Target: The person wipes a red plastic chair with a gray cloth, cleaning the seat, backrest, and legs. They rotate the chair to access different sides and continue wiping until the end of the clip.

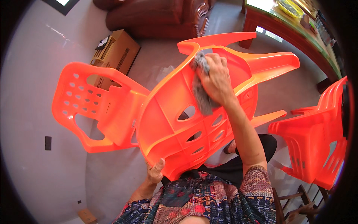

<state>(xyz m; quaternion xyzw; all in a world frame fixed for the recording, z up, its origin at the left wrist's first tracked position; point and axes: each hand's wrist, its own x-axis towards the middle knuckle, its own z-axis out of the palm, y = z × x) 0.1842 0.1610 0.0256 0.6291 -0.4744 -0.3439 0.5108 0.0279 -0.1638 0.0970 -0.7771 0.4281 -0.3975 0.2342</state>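
Note:
An orange plastic chair (160, 112) is tipped over in front of me, with the ribbed underside of its seat toward me. Its backrest, pierced with small holes, points left, and its legs stick out to the right. My right hand (218, 80) is closed on a grey cloth (202, 99) and presses it against the underside near the far edge. At the near edge of the seat, my left hand (155, 172) grips the rim with the thumb up; its other fingers are partly hidden.
More orange chairs (313, 138) stand stacked at the right. A cardboard box (123, 50) stands by the left wall, with a brown sofa (149, 18) behind it. A table (257, 16) bearing a yellow basket (290, 8) is at far right. Wooden bars (298, 209) show lower right.

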